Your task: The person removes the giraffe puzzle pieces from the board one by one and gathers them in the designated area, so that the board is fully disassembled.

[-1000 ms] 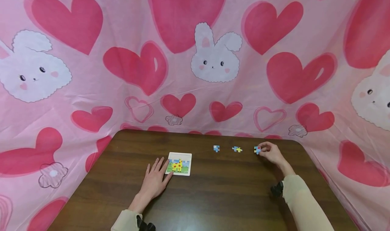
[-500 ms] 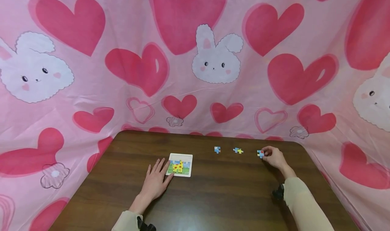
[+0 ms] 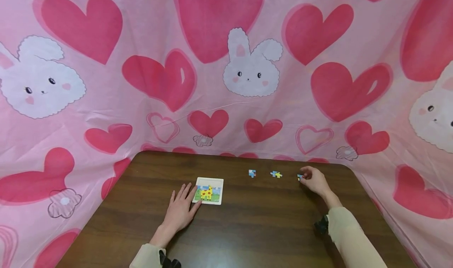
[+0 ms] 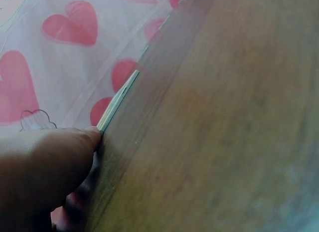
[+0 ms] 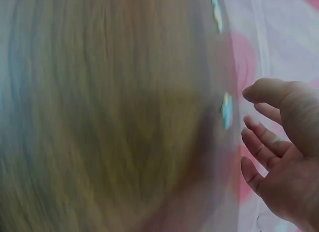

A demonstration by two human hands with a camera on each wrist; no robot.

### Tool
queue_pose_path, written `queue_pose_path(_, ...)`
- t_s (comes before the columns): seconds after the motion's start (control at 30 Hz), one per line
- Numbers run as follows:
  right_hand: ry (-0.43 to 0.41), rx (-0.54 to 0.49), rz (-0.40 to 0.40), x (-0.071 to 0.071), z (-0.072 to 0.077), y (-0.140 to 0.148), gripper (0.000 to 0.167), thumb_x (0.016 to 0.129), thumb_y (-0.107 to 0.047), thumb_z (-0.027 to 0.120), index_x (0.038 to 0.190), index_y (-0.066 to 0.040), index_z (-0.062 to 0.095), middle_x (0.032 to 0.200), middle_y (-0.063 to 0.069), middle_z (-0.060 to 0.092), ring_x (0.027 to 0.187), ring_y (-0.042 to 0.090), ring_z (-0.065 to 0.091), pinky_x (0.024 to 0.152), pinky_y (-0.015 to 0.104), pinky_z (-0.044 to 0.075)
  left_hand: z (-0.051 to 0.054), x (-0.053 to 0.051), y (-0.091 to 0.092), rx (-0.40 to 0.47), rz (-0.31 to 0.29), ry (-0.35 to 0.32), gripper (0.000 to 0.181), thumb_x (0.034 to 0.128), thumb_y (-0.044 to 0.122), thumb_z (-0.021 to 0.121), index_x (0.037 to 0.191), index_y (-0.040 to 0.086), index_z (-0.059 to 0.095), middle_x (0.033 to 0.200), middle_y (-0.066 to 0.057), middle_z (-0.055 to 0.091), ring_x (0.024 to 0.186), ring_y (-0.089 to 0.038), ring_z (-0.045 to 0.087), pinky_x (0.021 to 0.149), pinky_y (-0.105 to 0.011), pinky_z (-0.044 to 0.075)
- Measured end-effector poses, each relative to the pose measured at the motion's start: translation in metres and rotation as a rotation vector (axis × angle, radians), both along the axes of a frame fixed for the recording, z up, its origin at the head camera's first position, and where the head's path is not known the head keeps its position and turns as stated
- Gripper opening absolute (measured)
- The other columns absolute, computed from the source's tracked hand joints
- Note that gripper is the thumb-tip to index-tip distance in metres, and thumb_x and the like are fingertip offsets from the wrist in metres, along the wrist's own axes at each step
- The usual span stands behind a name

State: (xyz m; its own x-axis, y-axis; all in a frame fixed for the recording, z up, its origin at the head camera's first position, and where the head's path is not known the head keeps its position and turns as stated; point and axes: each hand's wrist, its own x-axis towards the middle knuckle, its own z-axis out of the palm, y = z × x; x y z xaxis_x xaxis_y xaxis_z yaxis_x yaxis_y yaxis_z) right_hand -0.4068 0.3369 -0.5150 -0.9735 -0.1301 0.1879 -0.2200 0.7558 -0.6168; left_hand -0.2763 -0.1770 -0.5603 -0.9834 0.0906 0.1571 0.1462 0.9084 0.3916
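Observation:
My left hand (image 3: 179, 212) lies flat with straight fingers, its fingertips and thumb touching the left edge of a white-framed giraffe puzzle board (image 3: 219, 191). In the left wrist view the thumb meets the edge of the board (image 4: 118, 100). At the right, my right hand (image 3: 316, 181) hovers just by a blue puzzle piece (image 3: 300, 177), partly hiding it. The right wrist view shows that hand (image 5: 284, 147) with loosely bent fingers and nothing in it, apart from the piece (image 5: 227, 111) on the table.
A blue-and-yellow puzzle piece (image 3: 276, 174) and a blue one (image 3: 252, 173) lie in a row to the left of the right hand. The brown wooden table (image 3: 247, 228) ends at a pink cloth backdrop (image 3: 212, 95) printed with hearts and rabbits.
The right hand pinched the blue puzzle piece's right side earlier; it has let go, its fingers now over part of the piece. The left hand stays on the board.

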Motion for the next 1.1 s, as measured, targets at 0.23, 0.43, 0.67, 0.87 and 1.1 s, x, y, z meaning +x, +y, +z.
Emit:
queue_pose_path(0.23,0.063,-0.045,0.083,0.004,0.008,-0.049,0.035,0.096,0.000,0.079,0.128,0.009,0.069,0.106,0.024,0.074,0.097,0.035,0.071,0.084,0.040,0.058,0.003,-0.002,0.000,-0.011,0.001,-0.003,0.064,0.1092,0.043,0.065,0.162,0.008,0.054,0.172,-0.023,0.046,0.164,-0.048,0.038,0.131,-0.077,0.025)
queue_pose_path(0.43,0.119,-0.085,0.203,0.010,0.013,-0.097,0.039,0.095,0.000,0.081,0.131,0.009,0.068,0.111,0.026,0.074,0.103,0.042,0.073,0.089,0.053,0.063,0.003,-0.003,-0.001,-0.005,0.005,0.014,0.066,0.1076,0.046,0.067,0.161,0.010,0.055,0.171,-0.023,0.048,0.162,-0.048,0.040,0.130,-0.076,0.027)
queue_pose_path(0.67,0.127,-0.121,0.329,0.025,0.012,-0.147,0.046,0.094,-0.002,0.084,0.135,0.008,0.066,0.113,0.023,0.074,0.106,0.039,0.072,0.092,0.048,0.062,0.001,-0.001,-0.001,0.003,0.002,0.012,0.067,0.1065,0.047,0.068,0.162,0.011,0.055,0.170,-0.024,0.048,0.162,-0.049,0.041,0.130,-0.077,0.027)
queue_pose_path(0.87,0.123,-0.117,0.431,0.035,0.009,-0.183,0.045,0.095,-0.007,0.084,0.134,0.006,0.066,0.113,0.022,0.073,0.107,0.038,0.072,0.097,0.052,0.062,0.003,0.001,0.000,0.011,0.008,0.004,0.067,0.1067,0.046,0.068,0.162,0.011,0.055,0.171,-0.024,0.048,0.162,-0.048,0.040,0.131,-0.076,0.026)
queue_pose_path(1.1,0.054,-0.126,0.510,0.042,0.008,-0.226,0.046,0.096,-0.010,0.084,0.136,0.004,0.066,0.117,0.019,0.074,0.110,0.035,0.072,0.098,0.047,0.063,0.006,0.002,-0.001,0.004,0.010,0.003,0.066,0.1074,0.046,0.067,0.162,0.011,0.055,0.171,-0.023,0.048,0.162,-0.048,0.040,0.131,-0.076,0.026)
